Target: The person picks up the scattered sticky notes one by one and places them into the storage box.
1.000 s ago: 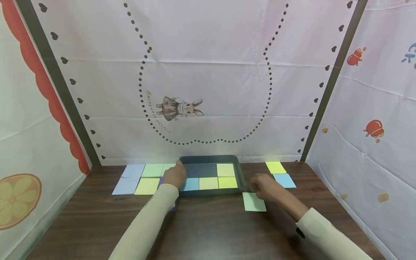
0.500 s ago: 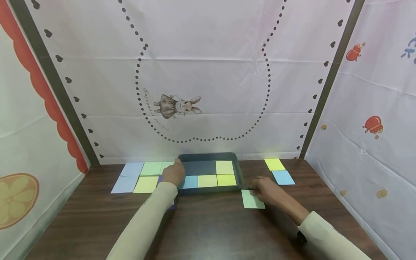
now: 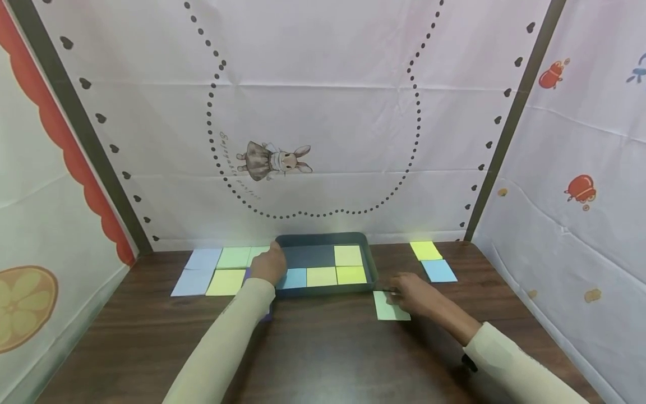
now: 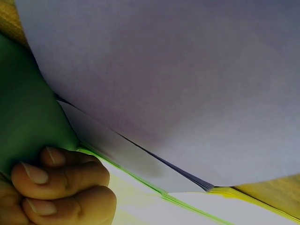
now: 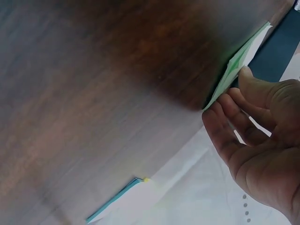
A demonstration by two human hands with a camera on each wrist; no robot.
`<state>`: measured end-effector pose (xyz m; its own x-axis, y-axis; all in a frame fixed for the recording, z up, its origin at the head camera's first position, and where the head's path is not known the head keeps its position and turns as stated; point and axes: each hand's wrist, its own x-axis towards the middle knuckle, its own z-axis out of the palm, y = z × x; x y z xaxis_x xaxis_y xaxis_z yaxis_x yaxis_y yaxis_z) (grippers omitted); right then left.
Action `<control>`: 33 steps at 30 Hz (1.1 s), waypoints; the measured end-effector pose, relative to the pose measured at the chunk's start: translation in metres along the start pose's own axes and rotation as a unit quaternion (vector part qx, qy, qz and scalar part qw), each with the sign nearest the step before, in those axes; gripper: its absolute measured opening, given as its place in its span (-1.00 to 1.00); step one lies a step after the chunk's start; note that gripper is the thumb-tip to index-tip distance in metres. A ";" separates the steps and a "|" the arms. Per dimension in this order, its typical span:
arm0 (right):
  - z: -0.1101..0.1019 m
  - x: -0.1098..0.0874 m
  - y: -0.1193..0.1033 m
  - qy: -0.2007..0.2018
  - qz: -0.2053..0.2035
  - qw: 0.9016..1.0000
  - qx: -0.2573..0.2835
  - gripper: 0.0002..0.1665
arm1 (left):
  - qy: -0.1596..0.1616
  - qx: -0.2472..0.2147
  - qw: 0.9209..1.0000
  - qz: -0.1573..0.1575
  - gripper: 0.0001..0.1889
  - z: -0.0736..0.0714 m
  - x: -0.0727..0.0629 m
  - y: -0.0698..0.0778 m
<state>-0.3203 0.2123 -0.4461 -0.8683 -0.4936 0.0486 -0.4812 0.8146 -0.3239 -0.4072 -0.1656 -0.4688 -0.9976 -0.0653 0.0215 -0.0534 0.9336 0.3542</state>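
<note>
My left hand (image 3: 269,266) grips the left wall of a dark green tray (image 3: 310,255); its curled fingers (image 4: 65,183) show against the tray in the left wrist view. Inside the tray lie a blue sticky note pad (image 3: 294,278), pale yellow pads (image 3: 348,255) and a bright yellow one (image 3: 351,274). Just off the tray's front right corner is a light green sticky note pad (image 3: 390,312). My right hand (image 3: 411,292) pinches it between thumb and fingers, and its leaves fan slightly apart in the right wrist view.
Left of the tray sit light blue pads (image 3: 194,281), green pads (image 3: 234,257) and a yellow pad (image 3: 225,282). Purple pads are partly hidden behind my left sleeve. At right are a yellow pad (image 3: 425,250) and a blue pad (image 3: 439,270). Printed cloth walls (image 3: 323,129) surround the table.
My right hand has shifted slightly left over the light green pad, its fingers now closer around it. The left hand stays at the tray. The head view has tilted a little.
</note>
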 end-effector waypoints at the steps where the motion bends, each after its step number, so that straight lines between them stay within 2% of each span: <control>1: 0.000 0.000 0.000 0.000 -0.003 1.000 -0.001 -0.76 | 0.000 0.000 1.000 0.000 -0.56 0.003 0.003 -0.002; 3: 0.001 0.000 0.001 0.002 -0.010 1.000 0.000 -0.73 | 0.010 0.000 1.000 0.001 -0.55 0.012 0.010 -0.007; 4: 0.001 0.001 0.001 0.003 -0.011 1.000 0.002 -0.73 | 0.011 -0.004 1.000 -0.001 -0.54 0.011 0.010 -0.007; 6: 0.000 0.004 0.000 0.001 -0.009 1.000 0.003 -0.72 | -0.004 -0.014 1.000 -0.013 -0.53 -0.002 0.000 0.001; 10: -0.003 0.009 -0.001 -0.023 0.020 1.000 0.010 -0.73 | -0.017 -0.015 1.000 -0.016 -0.53 -0.020 -0.019 0.012; 14: -0.006 0.012 -0.003 -0.051 0.053 0.997 0.021 -0.71 | -0.014 -0.004 1.000 -0.013 -0.51 -0.025 -0.028 0.017; 20: -0.007 0.014 -0.002 -0.063 0.081 0.994 0.035 -0.71 | -0.012 -0.004 1.000 -0.016 -0.50 -0.019 -0.021 0.014; 23: -0.008 0.013 -0.001 -0.062 0.078 0.994 0.043 -0.72 | -0.009 -0.007 1.000 -0.016 -0.52 -0.018 -0.019 0.013; 25: -0.009 0.012 -0.001 -0.062 0.073 0.994 0.048 -0.72 | 0.006 -0.004 1.000 -0.009 -0.54 -0.008 -0.012 0.006; 30: -0.013 0.009 0.001 -0.065 0.073 0.993 0.064 -0.71 | 0.003 0.003 1.000 -0.008 -0.56 -0.003 -0.006 0.003; 32: -0.016 0.008 0.001 -0.066 0.074 0.993 0.065 -0.71 | -0.012 0.002 1.000 -0.015 -0.55 -0.012 -0.012 0.009; 33: -0.019 0.007 0.001 -0.068 0.073 0.993 0.064 -0.71 | -0.013 0.004 1.000 -0.014 -0.54 -0.012 -0.011 0.008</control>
<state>-0.3294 0.2148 -0.4283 -0.8992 -0.4171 -0.1321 -0.3251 0.8390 -0.4364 -0.3963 -0.1615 -0.4550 -0.9965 -0.0831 -0.0123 -0.0822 0.9340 0.3477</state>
